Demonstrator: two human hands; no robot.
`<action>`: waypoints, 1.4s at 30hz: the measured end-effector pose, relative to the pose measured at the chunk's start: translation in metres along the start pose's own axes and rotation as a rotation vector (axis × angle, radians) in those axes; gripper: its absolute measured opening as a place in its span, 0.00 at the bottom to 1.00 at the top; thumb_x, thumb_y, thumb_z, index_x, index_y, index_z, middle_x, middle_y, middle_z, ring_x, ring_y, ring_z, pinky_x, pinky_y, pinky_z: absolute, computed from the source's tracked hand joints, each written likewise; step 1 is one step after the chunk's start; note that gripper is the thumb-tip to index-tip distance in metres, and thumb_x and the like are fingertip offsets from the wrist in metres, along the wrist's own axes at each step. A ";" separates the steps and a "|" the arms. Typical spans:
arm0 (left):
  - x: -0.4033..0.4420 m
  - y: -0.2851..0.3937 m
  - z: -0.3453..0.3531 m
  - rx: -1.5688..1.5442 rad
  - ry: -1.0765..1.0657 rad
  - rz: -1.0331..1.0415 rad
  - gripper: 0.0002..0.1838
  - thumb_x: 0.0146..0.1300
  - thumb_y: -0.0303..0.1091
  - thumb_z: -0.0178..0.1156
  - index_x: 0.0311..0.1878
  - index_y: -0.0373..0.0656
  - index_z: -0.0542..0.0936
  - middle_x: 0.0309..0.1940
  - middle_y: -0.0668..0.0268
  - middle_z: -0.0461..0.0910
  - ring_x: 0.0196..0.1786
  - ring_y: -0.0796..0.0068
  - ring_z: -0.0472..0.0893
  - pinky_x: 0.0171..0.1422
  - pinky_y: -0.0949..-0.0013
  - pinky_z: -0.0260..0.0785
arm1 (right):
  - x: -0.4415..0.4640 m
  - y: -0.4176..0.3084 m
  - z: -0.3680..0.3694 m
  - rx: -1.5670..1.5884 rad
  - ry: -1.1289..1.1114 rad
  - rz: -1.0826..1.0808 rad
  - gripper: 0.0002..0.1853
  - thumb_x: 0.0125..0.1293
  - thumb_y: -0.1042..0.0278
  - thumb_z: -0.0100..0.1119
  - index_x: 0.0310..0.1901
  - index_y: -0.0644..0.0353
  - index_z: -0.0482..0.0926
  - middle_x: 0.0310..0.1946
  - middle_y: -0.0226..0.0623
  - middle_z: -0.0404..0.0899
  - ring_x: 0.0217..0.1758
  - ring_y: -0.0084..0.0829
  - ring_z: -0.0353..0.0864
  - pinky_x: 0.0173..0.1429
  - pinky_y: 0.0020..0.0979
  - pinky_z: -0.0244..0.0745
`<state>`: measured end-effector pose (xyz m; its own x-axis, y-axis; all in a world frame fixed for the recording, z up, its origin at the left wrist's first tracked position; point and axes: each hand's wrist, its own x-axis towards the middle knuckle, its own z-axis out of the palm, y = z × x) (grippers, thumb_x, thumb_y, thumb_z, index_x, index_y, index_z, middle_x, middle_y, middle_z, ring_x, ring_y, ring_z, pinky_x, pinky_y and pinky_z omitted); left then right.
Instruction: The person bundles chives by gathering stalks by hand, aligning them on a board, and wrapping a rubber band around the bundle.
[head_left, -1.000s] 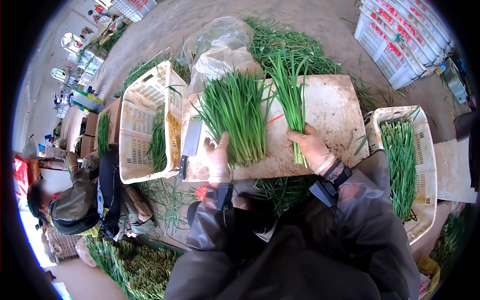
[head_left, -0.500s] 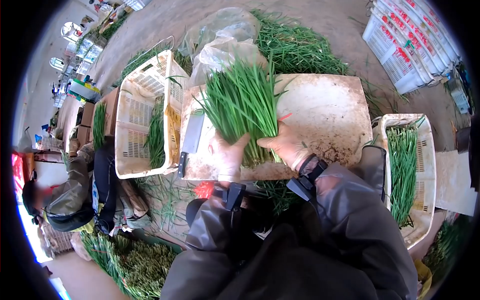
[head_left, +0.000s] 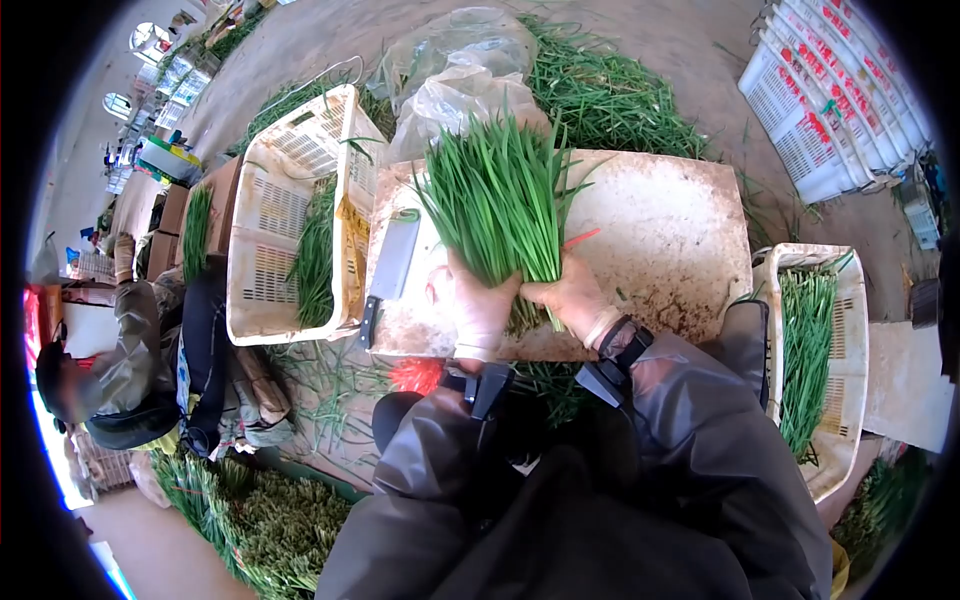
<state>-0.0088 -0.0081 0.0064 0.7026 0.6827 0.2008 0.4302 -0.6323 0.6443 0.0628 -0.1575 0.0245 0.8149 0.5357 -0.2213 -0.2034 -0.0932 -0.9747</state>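
A thick bunch of green chives (head_left: 500, 200) is squeezed between my two hands over a pale, dirt-stained board (head_left: 665, 215). My left hand (head_left: 480, 308) wraps the lower stems from the left, and my right hand (head_left: 572, 292) closes around them from the right. Both hands appear to be in thin gloves, with the thumbs close together across the front of the stems. A red strip (head_left: 582, 238) sticks out beside my right hand. On the board's left side lies a cleaver (head_left: 396, 262) with a black handle. The stem ends are partly hidden by my hands.
White crates stand at the left (head_left: 265, 240) and right (head_left: 850, 390), both holding chives. Beyond the board are a plastic bag (head_left: 455, 110) and a loose chive heap (head_left: 610, 90). Stacked crates (head_left: 820, 110) stand far right. Another person (head_left: 135, 350) sits at left.
My hands have drawn closer together, gathering the spread chives into a tighter bunch. The red strip shows more beside my right hand. The view has shifted slightly.
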 end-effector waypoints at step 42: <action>0.001 0.001 0.020 -0.401 0.022 -0.065 0.53 0.46 0.25 0.76 0.78 0.31 0.62 0.64 0.45 0.77 0.68 0.51 0.75 0.77 0.56 0.65 | 0.014 0.024 -0.004 -0.343 0.050 -0.142 0.30 0.71 0.55 0.68 0.66 0.66 0.71 0.56 0.60 0.83 0.59 0.59 0.83 0.65 0.49 0.77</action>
<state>0.0036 -0.0151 -0.0080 0.6666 0.7273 0.1631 0.2155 -0.3976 0.8919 0.0714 -0.1552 -0.0019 0.8490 0.5229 -0.0766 0.1002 -0.3015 -0.9482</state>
